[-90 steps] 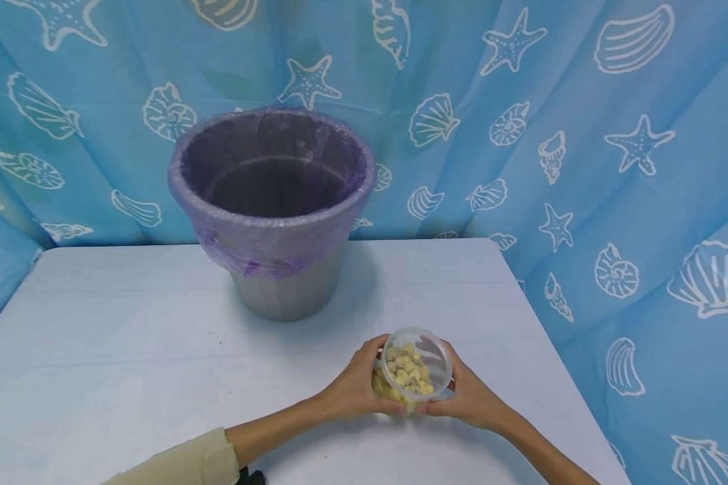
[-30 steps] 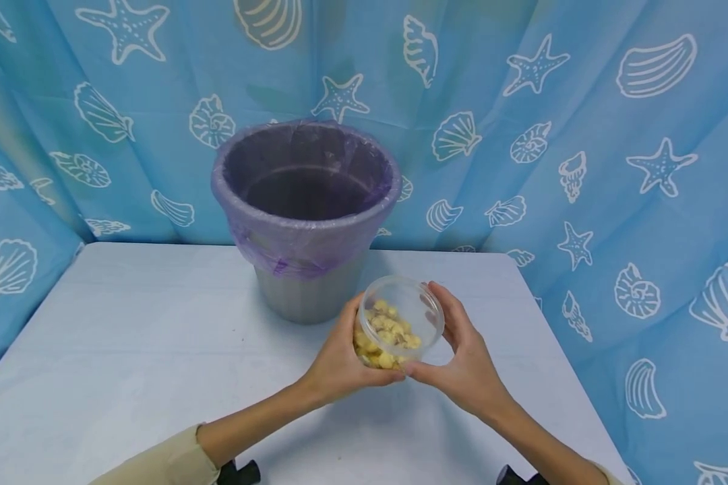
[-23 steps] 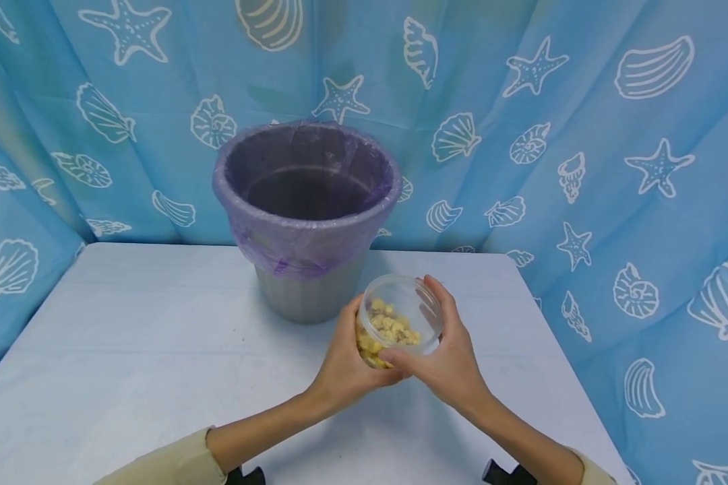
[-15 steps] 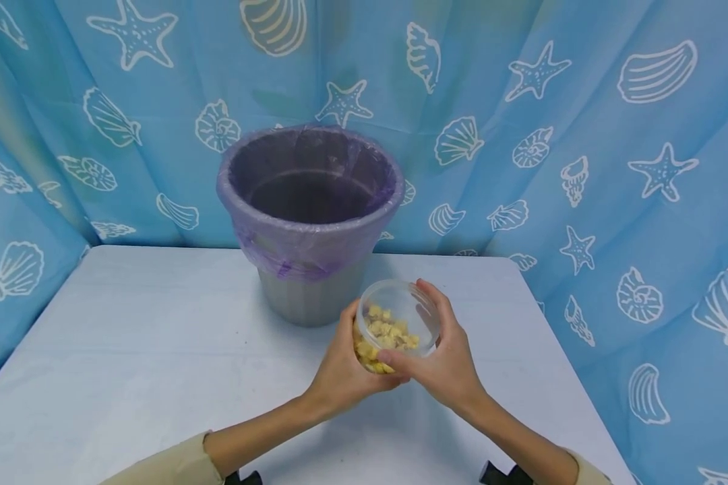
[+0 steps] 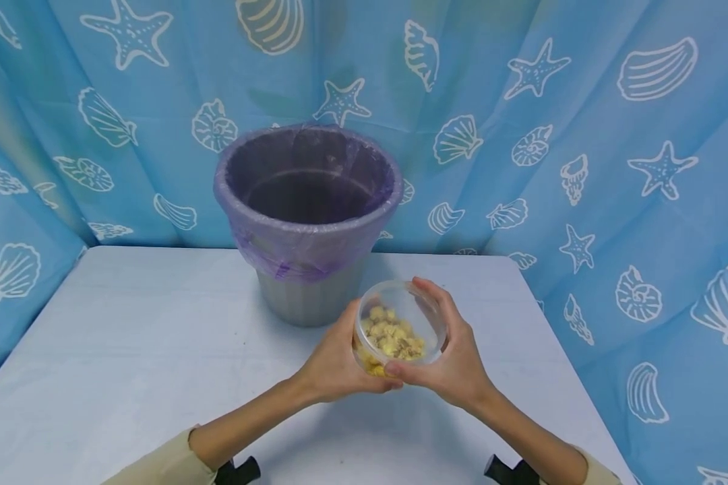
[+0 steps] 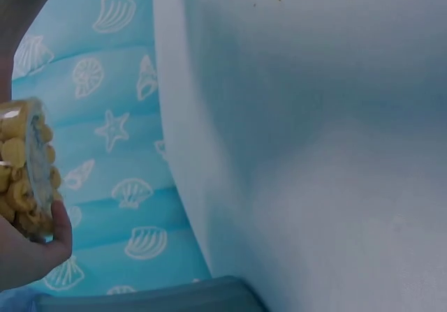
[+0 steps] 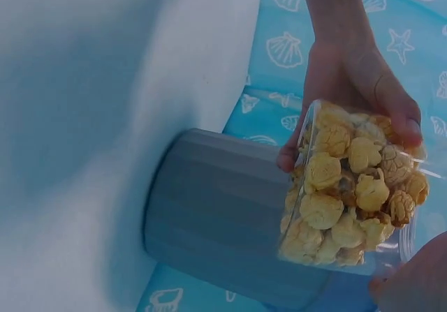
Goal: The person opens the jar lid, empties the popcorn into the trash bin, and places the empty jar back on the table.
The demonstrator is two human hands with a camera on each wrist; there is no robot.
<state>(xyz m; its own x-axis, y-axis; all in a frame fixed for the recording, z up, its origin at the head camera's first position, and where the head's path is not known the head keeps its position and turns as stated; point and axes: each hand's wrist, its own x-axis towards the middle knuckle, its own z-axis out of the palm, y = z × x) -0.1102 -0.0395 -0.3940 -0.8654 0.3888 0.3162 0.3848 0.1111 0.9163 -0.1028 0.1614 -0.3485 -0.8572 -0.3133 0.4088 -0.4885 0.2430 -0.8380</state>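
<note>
A clear round plastic tub (image 5: 421,310) of yellow popcorn (image 5: 394,337) is held above the table, uncovered, its mouth tilted toward the head camera. My left hand (image 5: 338,364) grips its left side and underside, with the thumb along the front. On the other side my right hand (image 5: 455,360) holds the tub near the rim, fingers behind and thumb across the front. In the right wrist view, popcorn (image 7: 349,186) shows through the clear wall, and my left hand (image 7: 342,75) cups the bottom end. The tub's base (image 6: 38,158) faces the table in the left wrist view.
A grey bin (image 5: 306,296) with a purple plastic liner (image 5: 303,252) folded over its rim stands just behind the tub, at the back of the white-covered table (image 5: 127,337). A blue seashell-print curtain (image 5: 491,101) hangs behind and at both sides.
Since three seconds ago, both hands have raised the tub and brought it closer to the bin. My right thumb has moved across the tub's front. Lately the tub has turned slightly; the popcorn has shifted.
</note>
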